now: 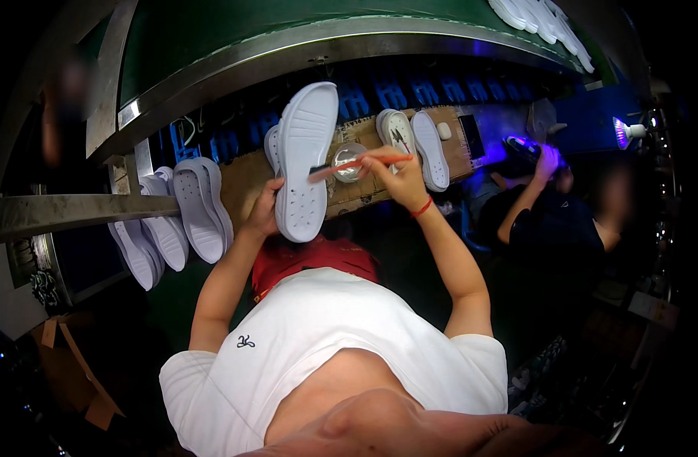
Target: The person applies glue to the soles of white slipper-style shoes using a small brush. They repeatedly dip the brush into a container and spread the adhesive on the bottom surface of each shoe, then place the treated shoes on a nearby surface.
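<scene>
My left hand [265, 207] grips the heel-side edge of a white shoe sole [311, 137], which is tilted up with its inner face showing. Small holes dot the lower half of that face. Between the fingers of my right hand [400, 181] is a brush with an orange-red handle [385, 159]. Its dark bristle end is over the middle of the sole; whether it touches cannot be told. Just beyond the brush, a clear round cup [350, 150] with whitish contents stands on the cardboard-covered bench [345, 199]. Another pale sole partly shows behind the held one.
Two soles [430, 152] lie on the bench to the right, one bearing a small dark item. Several white soles [200, 206] lean at the left beside a metal rail [82, 209]. A green conveyor [288, 27] runs above. A co-worker [551, 217] handles a dark shoe under purple light.
</scene>
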`<action>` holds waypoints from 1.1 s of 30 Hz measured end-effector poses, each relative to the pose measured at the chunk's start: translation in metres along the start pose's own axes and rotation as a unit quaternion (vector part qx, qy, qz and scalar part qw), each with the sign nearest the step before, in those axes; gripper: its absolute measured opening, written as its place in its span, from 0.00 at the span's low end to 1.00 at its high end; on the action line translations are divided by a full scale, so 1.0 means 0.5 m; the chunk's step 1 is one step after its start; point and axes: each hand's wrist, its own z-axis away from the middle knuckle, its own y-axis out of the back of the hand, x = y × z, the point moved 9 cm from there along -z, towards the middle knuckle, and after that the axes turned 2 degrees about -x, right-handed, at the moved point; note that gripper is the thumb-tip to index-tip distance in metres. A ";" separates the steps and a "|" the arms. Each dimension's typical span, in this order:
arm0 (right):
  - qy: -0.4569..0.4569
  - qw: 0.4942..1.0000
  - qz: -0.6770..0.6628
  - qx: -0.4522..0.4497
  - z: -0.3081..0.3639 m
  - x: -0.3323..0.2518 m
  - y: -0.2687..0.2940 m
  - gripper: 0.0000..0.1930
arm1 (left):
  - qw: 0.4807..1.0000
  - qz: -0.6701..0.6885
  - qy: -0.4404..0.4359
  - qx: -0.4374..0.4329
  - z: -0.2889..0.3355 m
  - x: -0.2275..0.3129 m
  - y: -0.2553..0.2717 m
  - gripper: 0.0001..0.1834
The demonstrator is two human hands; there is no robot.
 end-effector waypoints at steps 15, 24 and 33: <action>-0.048 0.996 0.071 0.017 -0.020 0.012 0.061 0.09 | 0.802 -0.543 -0.246 0.042 0.046 0.155 -0.063 0.39; -0.064 0.978 -0.199 -0.008 0.015 -0.067 -0.139 0.11 | 0.862 -0.439 -0.244 -0.065 -0.006 0.129 -0.133 0.39; 0.077 0.996 0.037 -0.031 -0.113 -0.008 -0.019 0.08 | 0.925 -0.365 -0.056 0.094 -0.002 0.052 -0.044 0.36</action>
